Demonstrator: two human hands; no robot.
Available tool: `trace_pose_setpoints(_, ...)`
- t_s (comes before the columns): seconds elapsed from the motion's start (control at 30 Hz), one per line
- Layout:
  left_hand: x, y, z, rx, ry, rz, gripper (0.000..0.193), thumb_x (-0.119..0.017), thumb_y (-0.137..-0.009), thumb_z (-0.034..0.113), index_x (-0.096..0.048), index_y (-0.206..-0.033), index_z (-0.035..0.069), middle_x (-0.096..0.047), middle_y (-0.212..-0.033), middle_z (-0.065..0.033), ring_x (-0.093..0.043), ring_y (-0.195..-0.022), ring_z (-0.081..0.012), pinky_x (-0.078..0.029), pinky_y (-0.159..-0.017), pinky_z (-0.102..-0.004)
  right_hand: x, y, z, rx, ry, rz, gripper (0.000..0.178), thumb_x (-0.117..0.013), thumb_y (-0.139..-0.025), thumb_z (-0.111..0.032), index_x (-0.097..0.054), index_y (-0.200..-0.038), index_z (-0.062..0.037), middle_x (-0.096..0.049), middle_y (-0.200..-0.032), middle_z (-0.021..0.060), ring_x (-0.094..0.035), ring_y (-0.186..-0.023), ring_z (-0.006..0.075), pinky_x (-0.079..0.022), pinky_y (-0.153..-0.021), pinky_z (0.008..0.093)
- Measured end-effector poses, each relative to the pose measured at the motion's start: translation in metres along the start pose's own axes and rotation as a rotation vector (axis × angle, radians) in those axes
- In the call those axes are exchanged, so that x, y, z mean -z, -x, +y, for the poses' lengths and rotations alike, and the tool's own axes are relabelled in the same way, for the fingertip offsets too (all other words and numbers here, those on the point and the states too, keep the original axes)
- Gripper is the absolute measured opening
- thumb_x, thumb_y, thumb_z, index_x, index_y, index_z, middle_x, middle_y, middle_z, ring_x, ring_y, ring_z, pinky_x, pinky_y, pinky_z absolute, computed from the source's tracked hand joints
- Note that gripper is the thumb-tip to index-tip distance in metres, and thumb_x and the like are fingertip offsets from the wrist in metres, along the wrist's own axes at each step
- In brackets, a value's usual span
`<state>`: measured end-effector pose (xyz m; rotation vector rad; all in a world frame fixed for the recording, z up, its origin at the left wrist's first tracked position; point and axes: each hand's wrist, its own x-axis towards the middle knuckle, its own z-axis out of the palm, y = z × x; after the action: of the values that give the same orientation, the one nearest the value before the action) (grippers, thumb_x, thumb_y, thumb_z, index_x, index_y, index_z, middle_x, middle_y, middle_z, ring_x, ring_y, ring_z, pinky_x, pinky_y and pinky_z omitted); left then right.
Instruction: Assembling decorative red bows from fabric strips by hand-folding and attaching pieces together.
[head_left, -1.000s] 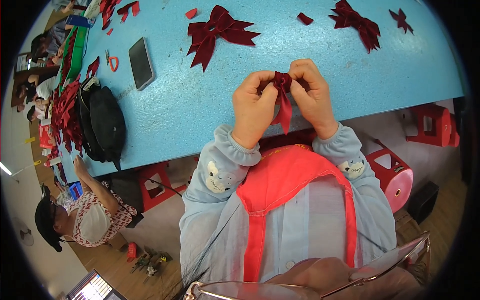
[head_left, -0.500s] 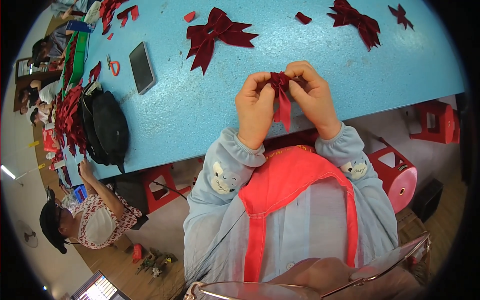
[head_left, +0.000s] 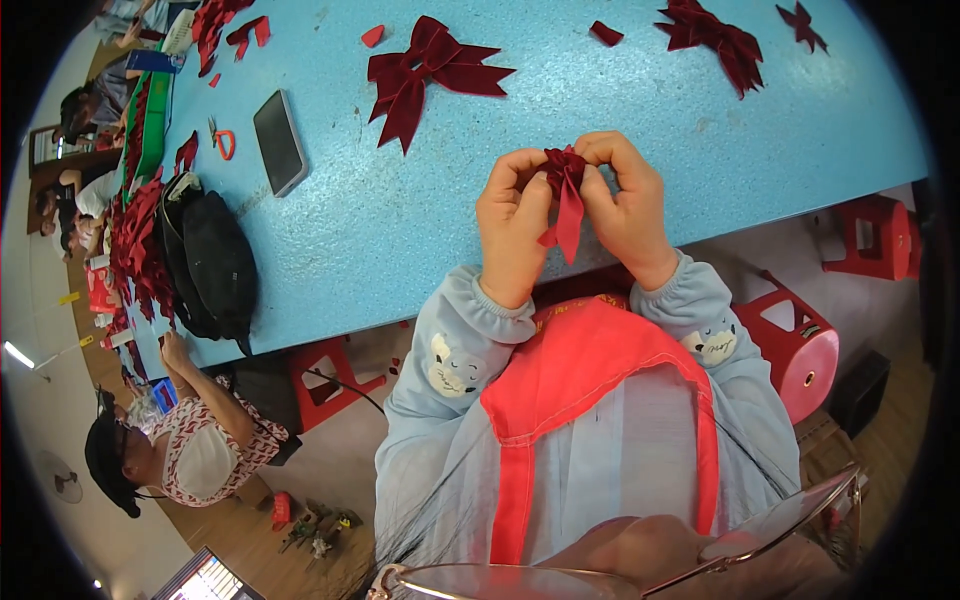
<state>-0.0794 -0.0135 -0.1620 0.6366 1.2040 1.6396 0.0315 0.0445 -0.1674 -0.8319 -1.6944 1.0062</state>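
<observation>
Both my hands pinch one dark red velvet ribbon piece (head_left: 565,190) just above the near edge of the light blue table (head_left: 400,230). My left hand (head_left: 512,225) grips its left side with thumb and fingers. On the other side my right hand (head_left: 625,205) holds the gathered top, and a ribbon tail hangs down between my palms. A finished dark red bow (head_left: 425,75) lies on the table beyond my left hand.
More red bows (head_left: 715,35) and small ribbon scraps (head_left: 605,33) lie at the far side. A dark phone (head_left: 280,140), orange-handled scissors (head_left: 222,142) and a black bag (head_left: 210,265) sit at the left. Red stools (head_left: 795,340) stand under the table. A seated person (head_left: 190,445) is at lower left.
My hands have stayed together on the ribbon piece, with the fingers shifting slightly on its gathered top. The view has drifted a little.
</observation>
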Motion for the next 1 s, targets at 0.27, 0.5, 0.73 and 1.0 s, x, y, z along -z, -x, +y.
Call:
trace_pose_setpoints(0.27, 0.010, 0.004, -0.004, -0.098, 0.100, 0.017, 0.018, -0.047, -0.087, -0.001, -0.052, -0.103, -0.002, -0.059, -0.092, -0.0046, -0.055, -0.082, -0.0084, -0.047, -0.072, -0.0218, -0.005, -0.003, -0.006, -0.140, -0.113, -0.074, 0.012, -0.050, -0.081, 0.005, -0.051, -0.091, 0.0004, -0.059, -0.092, 0.0078, -0.055, -0.083, 0.0111, -0.045, -0.074, 0.0246)
trace_pose_setpoints(0.5, 0.024, -0.002, 0.017, -0.129, -0.214, -0.016, 0.014, -0.053, -0.084, -0.001, -0.056, -0.097, -0.003, -0.060, -0.093, -0.0049, -0.057, -0.081, -0.0085, -0.048, -0.068, -0.0224, -0.003, -0.004, -0.004, -0.141, -0.297, -0.218, 0.017, -0.048, -0.081, 0.008, -0.052, -0.095, 0.0001, -0.056, -0.098, 0.0073, -0.053, -0.087, 0.0113, -0.044, -0.078, 0.0241)
trace_pose_setpoints(0.73, 0.033, 0.001, 0.034, -0.360, -0.604, -0.110, 0.011, -0.058, -0.080, -0.002, -0.058, -0.092, -0.003, -0.061, -0.088, -0.0051, -0.059, -0.077, -0.0093, -0.049, -0.064, -0.0228, -0.008, -0.002, -0.007, -0.012, -0.169, -0.205, 0.019, -0.045, -0.080, 0.012, -0.053, -0.094, 0.0009, -0.053, -0.094, 0.0067, -0.051, -0.084, 0.0115, -0.043, -0.077, 0.0237)
trace_pose_setpoints(1.0, 0.031, 0.009, 0.028, -0.177, -0.103, -0.040, 0.015, -0.059, -0.077, -0.005, -0.059, -0.091, -0.001, -0.061, -0.085, -0.0057, -0.061, -0.077, -0.0135, -0.050, -0.068, -0.0259, -0.016, 0.005, -0.018, -0.073, -0.427, -0.150, 0.022, -0.044, -0.077, 0.014, -0.054, -0.092, 0.0010, -0.053, -0.091, 0.0066, -0.050, -0.082, 0.0109, -0.042, -0.073, 0.0228)
